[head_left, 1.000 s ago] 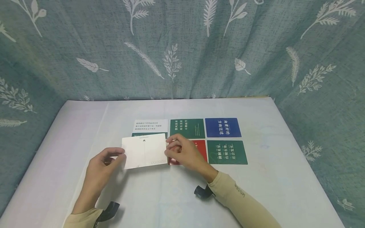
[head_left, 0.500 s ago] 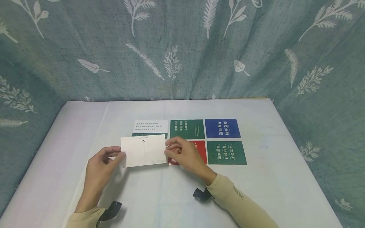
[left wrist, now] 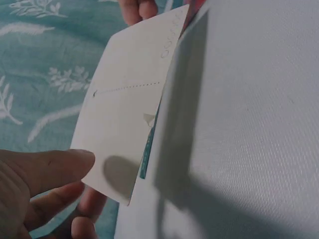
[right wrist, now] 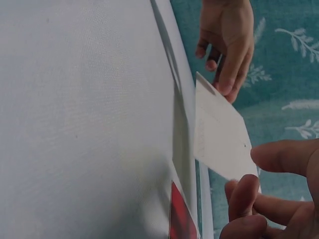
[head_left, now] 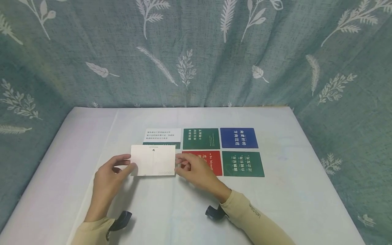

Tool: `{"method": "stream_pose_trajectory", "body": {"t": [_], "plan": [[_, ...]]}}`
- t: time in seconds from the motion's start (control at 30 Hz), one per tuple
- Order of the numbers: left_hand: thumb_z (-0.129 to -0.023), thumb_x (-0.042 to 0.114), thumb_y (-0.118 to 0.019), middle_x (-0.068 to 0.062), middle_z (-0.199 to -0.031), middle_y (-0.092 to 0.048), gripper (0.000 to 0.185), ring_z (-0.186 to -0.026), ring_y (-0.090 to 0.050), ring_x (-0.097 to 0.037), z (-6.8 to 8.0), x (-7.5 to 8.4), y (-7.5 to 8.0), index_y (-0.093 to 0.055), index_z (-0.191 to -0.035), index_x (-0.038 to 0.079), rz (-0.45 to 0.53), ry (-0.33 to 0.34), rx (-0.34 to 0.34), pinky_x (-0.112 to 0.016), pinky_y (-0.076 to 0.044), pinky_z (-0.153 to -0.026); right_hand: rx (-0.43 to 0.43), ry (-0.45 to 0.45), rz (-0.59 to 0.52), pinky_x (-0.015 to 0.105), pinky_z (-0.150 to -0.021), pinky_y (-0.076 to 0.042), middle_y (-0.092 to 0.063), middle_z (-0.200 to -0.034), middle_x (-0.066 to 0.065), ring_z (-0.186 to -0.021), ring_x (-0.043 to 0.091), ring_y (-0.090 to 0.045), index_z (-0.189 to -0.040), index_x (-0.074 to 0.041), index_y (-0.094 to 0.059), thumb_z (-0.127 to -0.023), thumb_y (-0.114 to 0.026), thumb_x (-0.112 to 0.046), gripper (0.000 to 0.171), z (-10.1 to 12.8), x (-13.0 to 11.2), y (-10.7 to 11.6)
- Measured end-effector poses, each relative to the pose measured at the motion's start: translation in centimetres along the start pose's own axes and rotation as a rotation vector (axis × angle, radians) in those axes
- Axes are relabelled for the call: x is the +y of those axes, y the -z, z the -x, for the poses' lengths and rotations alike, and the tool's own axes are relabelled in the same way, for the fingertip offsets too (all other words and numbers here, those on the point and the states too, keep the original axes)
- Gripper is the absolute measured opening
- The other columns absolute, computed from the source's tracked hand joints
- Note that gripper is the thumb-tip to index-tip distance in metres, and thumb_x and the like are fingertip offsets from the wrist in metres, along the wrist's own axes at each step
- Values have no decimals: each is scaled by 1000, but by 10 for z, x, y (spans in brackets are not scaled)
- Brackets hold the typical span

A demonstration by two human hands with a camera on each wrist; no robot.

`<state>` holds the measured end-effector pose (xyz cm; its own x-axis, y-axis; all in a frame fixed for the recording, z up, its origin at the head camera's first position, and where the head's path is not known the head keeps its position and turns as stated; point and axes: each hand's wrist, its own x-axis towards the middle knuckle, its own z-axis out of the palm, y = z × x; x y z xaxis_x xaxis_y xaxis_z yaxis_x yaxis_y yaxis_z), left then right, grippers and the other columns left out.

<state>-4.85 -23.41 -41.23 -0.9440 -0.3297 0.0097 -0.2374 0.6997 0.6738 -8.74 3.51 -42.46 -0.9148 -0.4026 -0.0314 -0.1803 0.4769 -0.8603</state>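
Note:
A white card (head_left: 153,160) with a dotted line and a small mark hangs a little above the table, held at both short ends. My left hand (head_left: 131,162) pinches its left edge between thumb and fingers. My right hand (head_left: 178,164) pinches its right edge. In the left wrist view my thumb (left wrist: 65,167) lies on the near end of the white card (left wrist: 129,114). The right wrist view shows the white card (right wrist: 219,142) between my right fingers (right wrist: 269,189) and my left hand (right wrist: 227,40). It hovers just below a white-and-teal card (head_left: 162,136).
Laid flat in two rows on the white table (head_left: 291,183) are a green card (head_left: 201,138), a blue card (head_left: 239,137), a red card (head_left: 211,160) partly under my right hand, and another green card (head_left: 243,164). A leaf-patterned curtain (head_left: 196,51) hangs behind.
The white card has shifted slightly left and lies flatter. My right hand moved left with it, uncovering more of the red card.

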Motion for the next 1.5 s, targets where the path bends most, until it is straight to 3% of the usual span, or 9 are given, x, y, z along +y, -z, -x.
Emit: {"method": "stream_pose_trajectory", "body": {"t": [0.13, 0.27, 0.37, 0.67, 0.87, 0.97, 1.27, 1.5], "plan": [[-83, 46, -65, 6, -98, -68, 40, -79, -53, -14, -3, 0, -3, -62, -117, 27, -59, -23, -9, -27, -39, -59, 17, -31, -14, 23, -64, -48, -64, -100, -5, -75, 9, -56, -123, -20, -60, -84, -67, -23, 40, -1, 0, -1], [-83, 46, -64, 6, -96, -68, 39, -80, -54, -14, -5, 4, -6, -62, -117, 27, -116, -42, 4, -29, -37, -57, 77, -55, -38, 24, -58, -48, -66, -88, -10, -63, 9, -59, -115, -18, -65, -83, -68, -21, 32, -5, 1, -4], [-83, 43, -64, 6, -95, -68, 38, -78, -55, -15, -6, 7, -8, -62, -117, 26, -156, -41, 9, -29, -37, -55, 117, -41, 14, 24, -56, -46, -65, -85, -13, -59, 8, -57, -115, -18, -65, -81, -71, -21, 34, -7, 1, -5], [-84, 41, -63, 5, -98, -68, 37, -77, -60, -15, -8, 6, -10, -63, -116, 23, -215, -20, -47, -29, -36, -53, 67, -54, 169, 21, -67, -45, -64, -86, -16, -75, 2, -54, -123, -18, -62, -81, -69, -24, 43, -7, 4, -9], [-83, 42, -63, 4, -98, -67, 39, -73, -56, -18, -12, 6, -16, -63, -117, 21, -269, -6, -97, -31, -37, -53, 24, -34, 261, 24, -64, -43, -58, -73, -16, -71, 6, -52, -86, -25, -65, -82, -66, -27, 5, -11, 1, -7], [-82, 40, -63, 2, -97, -68, 40, -74, -56, -20, -13, 8, -18, -64, -116, 19, -282, 1, -108, -32, -37, -54, 6, -43, 291, 25, -59, -41, -56, -69, -13, -66, 8, -50, -77, -27, -59, -81, -66, -29, 9, -12, 0, -7], [-83, 37, -61, -3, -99, -68, 39, -80, -59, -23, -13, 8, -21, -64, -116, 17, -302, -3, -124, -33, -38, -53, -44, -78, 335, 25, -54, -38, -51, -62, -8, -60, 9, -49, -70, -22, -55, -83, -63, -35, 20, -15, -2, -8], [-83, 37, -61, -2, -99, -68, 38, -85, -59, -24, -15, 9, -23, -64, -115, 17, -319, -13, -115, -37, -39, -58, -21, -98, 365, 26, -51, -38, -50, -65, -8, -61, 9, -48, -69, -21, -54, -82, -63, -38, 23, -16, -2, -9]]}}
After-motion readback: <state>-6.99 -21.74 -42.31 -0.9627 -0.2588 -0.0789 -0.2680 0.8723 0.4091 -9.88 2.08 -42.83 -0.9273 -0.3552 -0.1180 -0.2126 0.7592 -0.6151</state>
